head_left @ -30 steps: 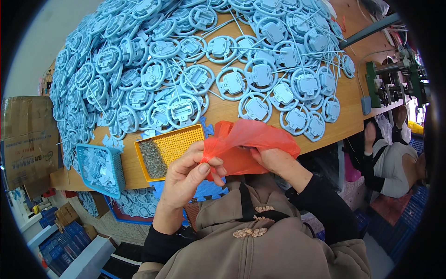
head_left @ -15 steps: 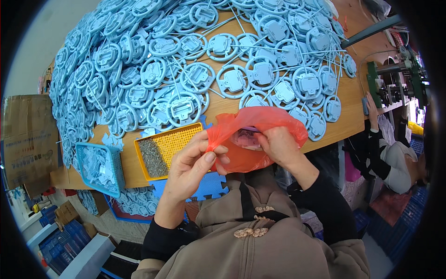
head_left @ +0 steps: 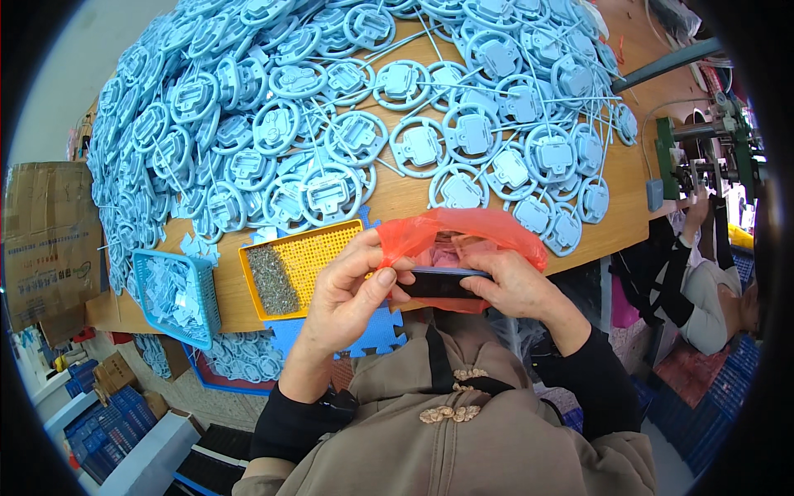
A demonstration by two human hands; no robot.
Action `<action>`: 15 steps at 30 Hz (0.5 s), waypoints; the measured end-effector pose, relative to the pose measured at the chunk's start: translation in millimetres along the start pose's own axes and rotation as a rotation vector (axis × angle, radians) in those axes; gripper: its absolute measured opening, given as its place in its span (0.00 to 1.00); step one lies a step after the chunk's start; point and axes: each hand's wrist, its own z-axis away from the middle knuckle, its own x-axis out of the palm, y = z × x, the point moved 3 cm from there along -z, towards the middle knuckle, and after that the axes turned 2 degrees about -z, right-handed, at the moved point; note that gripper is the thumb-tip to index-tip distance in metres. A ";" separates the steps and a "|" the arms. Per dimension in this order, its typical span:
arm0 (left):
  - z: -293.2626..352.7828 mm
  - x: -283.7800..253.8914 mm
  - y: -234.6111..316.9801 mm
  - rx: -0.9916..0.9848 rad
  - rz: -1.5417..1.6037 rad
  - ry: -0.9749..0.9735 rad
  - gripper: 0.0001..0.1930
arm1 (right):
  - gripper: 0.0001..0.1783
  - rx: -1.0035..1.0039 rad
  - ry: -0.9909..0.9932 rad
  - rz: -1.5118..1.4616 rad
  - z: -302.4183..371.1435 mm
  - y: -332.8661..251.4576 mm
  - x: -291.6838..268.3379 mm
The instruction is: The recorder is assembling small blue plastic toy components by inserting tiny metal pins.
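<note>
A red plastic bag (head_left: 504, 225) hangs open over my lap at the table's front edge. My left hand (head_left: 351, 285) is closed on the bag's left rim, fingers pinched. My right hand (head_left: 517, 283) grips a dark, flat phone (head_left: 438, 286) with a bluish edge at the bag's mouth, thumb on its top. The phone's left end reaches my left fingertips; whether they also hold it I cannot tell. Behind the phone, pinkish folded things (head_left: 453, 250) show inside the bag, too covered to name. Left of my left hand sits a yellow tray (head_left: 317, 248) with small metal screws (head_left: 271, 279).
Light-blue ring-shaped plastic parts (head_left: 331, 192) are heaped over the wooden table (head_left: 616, 227). A blue basket (head_left: 212, 306) of small blue pieces stands at the left front. A blue foam mat (head_left: 372, 332) lies below the tray. At right, another person (head_left: 703, 281) is near a green machine (head_left: 666, 157).
The phone has come into view in my right hand, which has moved slightly down at the bag's mouth. The bag's opening is wider. My left hand keeps its pinch.
</note>
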 end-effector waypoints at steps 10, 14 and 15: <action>-0.6 11.9 5.5 0.006 0.010 -0.036 0.10 | 0.13 -0.075 0.328 0.487 -18.5 35.9 2.2; -2.3 13.1 17.6 -0.009 -0.156 -0.052 0.10 | 0.14 0.115 0.102 0.787 17.1 5.4 -16.2; -7.7 14.2 19.9 -0.024 -0.217 -0.067 0.10 | 0.14 -0.088 0.171 0.965 32.0 18.5 -16.5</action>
